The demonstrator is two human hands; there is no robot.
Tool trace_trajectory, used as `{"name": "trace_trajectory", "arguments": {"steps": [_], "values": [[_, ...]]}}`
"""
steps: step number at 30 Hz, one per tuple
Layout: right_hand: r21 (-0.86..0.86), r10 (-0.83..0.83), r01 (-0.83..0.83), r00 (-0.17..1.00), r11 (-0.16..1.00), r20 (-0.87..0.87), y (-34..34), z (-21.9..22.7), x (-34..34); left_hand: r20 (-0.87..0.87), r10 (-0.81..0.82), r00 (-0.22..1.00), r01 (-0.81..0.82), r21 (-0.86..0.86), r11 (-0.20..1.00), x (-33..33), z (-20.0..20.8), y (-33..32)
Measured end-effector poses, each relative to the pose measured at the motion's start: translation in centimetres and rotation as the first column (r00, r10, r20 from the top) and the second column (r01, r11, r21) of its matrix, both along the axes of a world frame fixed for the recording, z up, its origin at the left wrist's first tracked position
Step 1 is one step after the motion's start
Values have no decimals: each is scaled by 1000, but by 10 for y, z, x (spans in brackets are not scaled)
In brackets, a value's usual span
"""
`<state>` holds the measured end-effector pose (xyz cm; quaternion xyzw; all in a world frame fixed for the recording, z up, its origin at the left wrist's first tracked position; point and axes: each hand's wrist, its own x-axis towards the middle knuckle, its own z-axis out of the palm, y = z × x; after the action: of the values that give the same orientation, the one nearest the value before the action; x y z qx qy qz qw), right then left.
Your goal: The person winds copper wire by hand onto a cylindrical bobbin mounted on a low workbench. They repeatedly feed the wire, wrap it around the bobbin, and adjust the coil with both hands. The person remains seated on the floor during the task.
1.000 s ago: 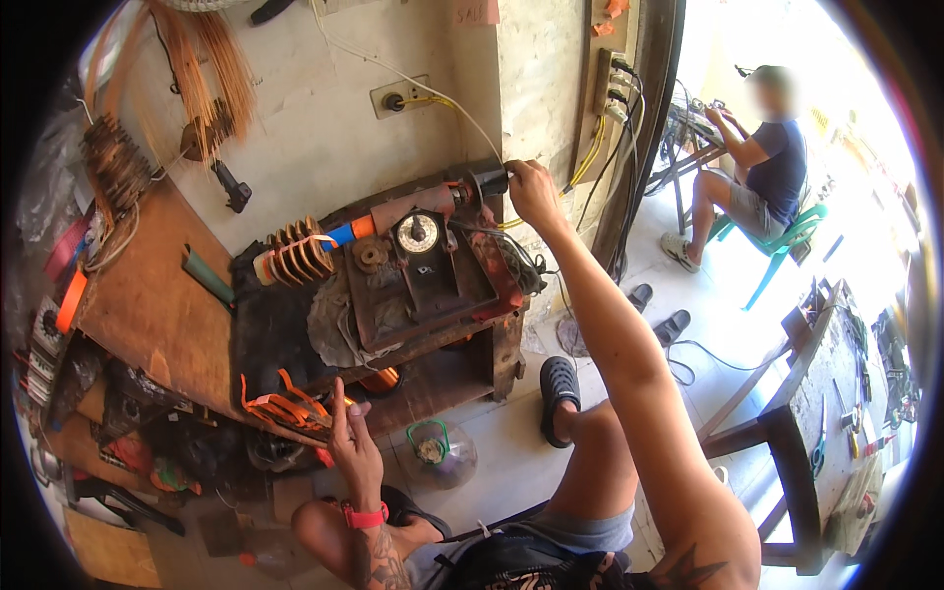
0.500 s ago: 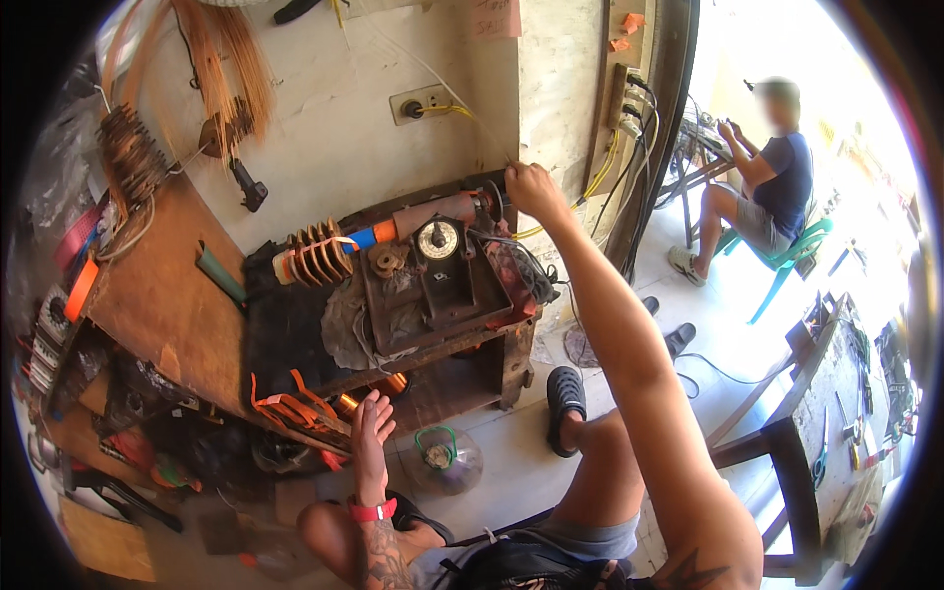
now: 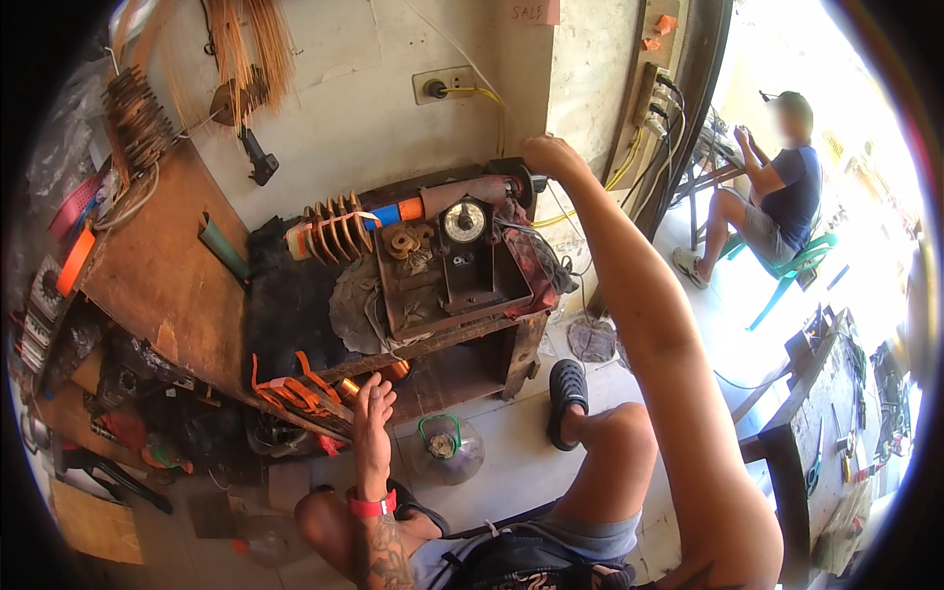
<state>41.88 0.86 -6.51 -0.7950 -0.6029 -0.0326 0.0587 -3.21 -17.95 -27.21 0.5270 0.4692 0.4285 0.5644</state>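
My right hand (image 3: 556,157), arm stretched forward, is closed beside the dark wheel (image 3: 531,183) at the right end of a hand winding machine. What its fingers grip is hidden. The machine has a round dial (image 3: 465,222) and a dark metal base (image 3: 405,295). Its horizontal shaft carries blue and orange wrapping and a slotted wooden coil former (image 3: 334,228) at the left end. My left hand (image 3: 373,428), with a red wristband, is raised in front of the bench with fingers apart and slightly bent. It holds nothing. Close to it are orange strips (image 3: 300,389) and a copper wire spool (image 3: 348,388).
A wooden bench (image 3: 418,346) carries the machine. A round clear jug (image 3: 452,457) with a green handle stands on the floor near my legs. Copper wires (image 3: 258,49) hang at upper left. A cluttered table (image 3: 801,452) is on the right; a person (image 3: 787,182) sits on a green chair beyond.
The view has shifted, so the bench sits farther right. My right hand is slightly higher relative to the wheel. The fingers of my left hand are a little more bent.
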Motion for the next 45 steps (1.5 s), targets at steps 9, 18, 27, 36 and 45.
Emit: {"name": "trace_trajectory", "arguments": {"steps": [9, 18, 27, 36, 45], "values": [[279, -53, 118, 972, 953, -227, 16, -35, 11, -15, -29, 999, 30, 27, 999, 6, 7, -2], [-63, -173, 161, 918, 985, -357, 25, -20, 19, 8, -14, 1000, 13, 49, 999, -2, 9, -1], [701, 401, 350, 626, 622, -669, -84, -24, 7, 154, 314, 937, -349, 356, 867, -20, 12, 0], [778, 489, 115, 718, 618, -495, -132, -46, -112, 340, -39, 940, -96, 372, 923, 50, 97, 40], [751, 398, 227, 734, 620, -550, -140, -47, -120, 488, 96, 868, -247, 254, 935, 50, 85, 4]]}}
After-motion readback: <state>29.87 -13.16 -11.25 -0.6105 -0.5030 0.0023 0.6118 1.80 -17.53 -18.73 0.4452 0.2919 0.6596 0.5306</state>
